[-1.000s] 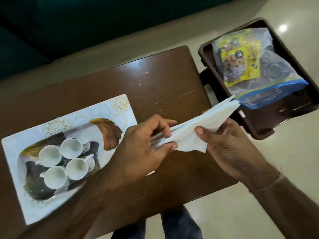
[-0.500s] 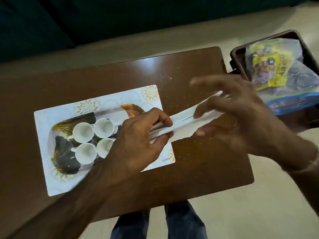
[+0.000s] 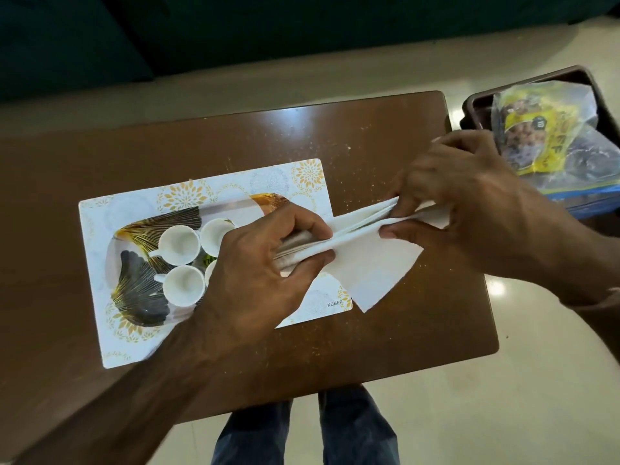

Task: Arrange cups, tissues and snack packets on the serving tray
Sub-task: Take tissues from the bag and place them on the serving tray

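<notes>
A white serving tray [image 3: 134,344] with gold flower prints lies on the brown table. Several small white cups [image 3: 178,245] stand grouped on its left half. My left hand [image 3: 265,266] hovers over the tray's right half, pinching one end of a stack of white tissues [image 3: 369,263]. My right hand [image 3: 463,196] pinches the other end, with one tissue sheet hanging down over the tray's right edge. A yellow snack packet [image 3: 543,129] lies inside a clear zip bag in the dark brown bin at the right.
The brown wooden table [image 3: 369,146] has crumbs on its surface. A dark brown bin [image 3: 476,105] stands just off the table's right edge. A dark green sofa [image 3: 235,28] runs along the back. My legs in jeans [image 3: 355,431] show below the table's near edge.
My right hand has gone from open over the tissues to pinching their right end. One sheet now hangs loose below. The view has shifted, bringing the tray toward the middle.
</notes>
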